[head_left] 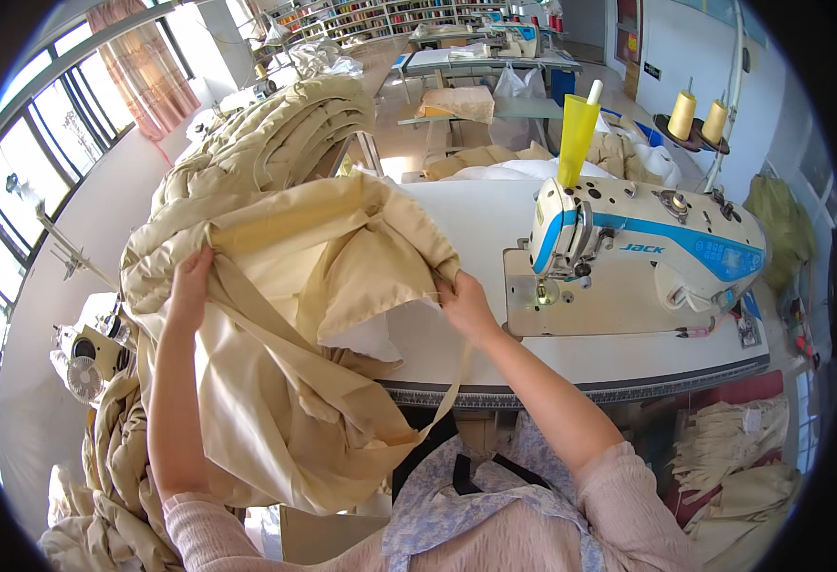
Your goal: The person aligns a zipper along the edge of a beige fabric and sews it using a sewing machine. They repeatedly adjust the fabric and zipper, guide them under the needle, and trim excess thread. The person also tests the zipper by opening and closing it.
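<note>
A large beige padded garment point(256, 381) hangs between my hands, spread over the left part of the white sewing table point(466, 214) and down past its front edge. My left hand point(191, 286) is closed on its edge at the left. On the right, my right hand point(466, 307) pinches another edge, near a white inner layer. A narrow beige strip dangles below the right hand. The white and blue sewing machine point(647, 234) stands to the right, apart from both hands; no cloth lies under its needle area.
A tall pile of beige quilted pieces point(275, 129) rises behind the garment. Yellow thread cones point(682, 114) sit on a stand behind the machine, beside a yellow cup-like holder point(578, 138). Folded beige pieces point(733, 443) lie low at right. Another machine with a small fan point(84, 377) is at left.
</note>
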Motion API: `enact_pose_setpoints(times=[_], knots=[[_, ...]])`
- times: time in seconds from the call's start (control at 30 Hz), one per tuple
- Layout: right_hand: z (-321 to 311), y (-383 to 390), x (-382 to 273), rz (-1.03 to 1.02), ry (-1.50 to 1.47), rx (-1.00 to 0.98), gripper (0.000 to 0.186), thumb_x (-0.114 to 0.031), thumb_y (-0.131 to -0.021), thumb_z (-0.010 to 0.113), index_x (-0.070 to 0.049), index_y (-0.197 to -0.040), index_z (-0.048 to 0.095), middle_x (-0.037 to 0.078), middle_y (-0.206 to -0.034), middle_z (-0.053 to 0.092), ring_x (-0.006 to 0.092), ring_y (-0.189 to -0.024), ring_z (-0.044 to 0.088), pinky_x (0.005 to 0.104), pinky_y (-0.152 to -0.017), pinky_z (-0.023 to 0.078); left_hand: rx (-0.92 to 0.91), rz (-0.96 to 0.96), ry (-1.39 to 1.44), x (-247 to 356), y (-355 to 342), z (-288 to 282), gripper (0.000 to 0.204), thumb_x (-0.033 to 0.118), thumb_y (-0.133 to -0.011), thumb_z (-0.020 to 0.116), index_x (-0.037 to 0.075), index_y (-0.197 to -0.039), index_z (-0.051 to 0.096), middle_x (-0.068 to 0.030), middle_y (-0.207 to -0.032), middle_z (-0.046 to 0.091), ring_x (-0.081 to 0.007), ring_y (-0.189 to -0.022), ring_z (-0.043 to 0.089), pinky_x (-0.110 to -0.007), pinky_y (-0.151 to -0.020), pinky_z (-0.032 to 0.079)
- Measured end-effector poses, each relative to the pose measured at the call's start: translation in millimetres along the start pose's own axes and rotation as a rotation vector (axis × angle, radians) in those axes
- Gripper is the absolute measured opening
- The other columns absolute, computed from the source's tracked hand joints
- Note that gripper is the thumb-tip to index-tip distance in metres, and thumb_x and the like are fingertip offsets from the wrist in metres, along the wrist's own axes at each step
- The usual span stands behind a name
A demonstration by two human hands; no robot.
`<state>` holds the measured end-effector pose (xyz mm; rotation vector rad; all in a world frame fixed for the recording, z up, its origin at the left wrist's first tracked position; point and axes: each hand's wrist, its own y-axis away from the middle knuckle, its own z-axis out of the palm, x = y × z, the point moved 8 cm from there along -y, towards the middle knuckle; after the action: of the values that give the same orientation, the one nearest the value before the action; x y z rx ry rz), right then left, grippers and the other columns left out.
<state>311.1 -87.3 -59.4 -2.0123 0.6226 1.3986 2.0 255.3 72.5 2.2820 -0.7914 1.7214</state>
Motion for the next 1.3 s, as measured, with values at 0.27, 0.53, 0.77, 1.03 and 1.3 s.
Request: enact_pose_setpoints(times=[0.27,0.53,0.77,1.03,1.3], knots=[[33,177,-183,-0.26,-0.488,-0.802,0.045,-0.022,-0.108,0.054,-0.001,-0.147,0.046,0.019,-0.1,0.07,0.0265,-0.088,0.068,0.0363,-0.082,0.053,0.275,1.263,0.098,375,-110,-28,0.027,0.021,-0.102,0.049,0.005,-0.117,0.065,-0.0083,-0.107,0.071,-0.021,-0.088,0.07,-0.036,-0.072,0.059],[-51,298,80,0.381,-0.032,-0.499,0.039,-0.027,-0.105,0.059,0.001,-0.132,0.062,0.007,-0.115,0.072,0.0179,-0.106,0.064,0.0362,-0.092,0.051,0.163,1.135,-0.745,52,7,445,0.007,0.021,-0.096,0.063,0.017,-0.1,0.067,-0.0008,-0.087,0.066,-0.0204,-0.084,0.068,-0.04,-0.071,0.053],[-89,277,99,0.649,-0.535,-0.093,0.035,-0.027,-0.103,0.066,0.0,-0.124,0.067,-0.001,-0.101,0.071,0.0069,-0.088,0.06,0.0254,-0.077,0.05,0.004,1.199,-0.772,45,53,469,0.018,0.022,-0.095,0.063,0.018,-0.11,0.072,-0.0051,-0.109,0.069,-0.0254,-0.112,0.062,-0.049,-0.107,0.042],[-49,262,80,0.522,-0.406,-0.305,0.036,-0.029,-0.099,0.071,0.002,-0.117,0.072,0.005,-0.1,0.076,0.0083,-0.088,0.064,0.0278,-0.08,0.053,-0.926,0.468,-0.94,36,161,483,0.051,0.042,-0.104,0.051,0.012,-0.146,0.053,-0.0177,-0.153,0.045,-0.04,-0.144,0.038,-0.053,-0.119,0.032],[-40,276,104,0.625,-0.326,-0.507,0.032,-0.025,-0.099,0.072,0.002,-0.117,0.073,0.005,-0.105,0.077,0.0086,-0.094,0.066,0.0279,-0.084,0.054,-0.852,0.639,-0.736,0,133,504,0.057,0.044,-0.104,0.051,0.017,-0.154,0.044,-0.0254,-0.157,0.037,-0.0455,-0.139,0.042,-0.048,-0.117,0.035]])
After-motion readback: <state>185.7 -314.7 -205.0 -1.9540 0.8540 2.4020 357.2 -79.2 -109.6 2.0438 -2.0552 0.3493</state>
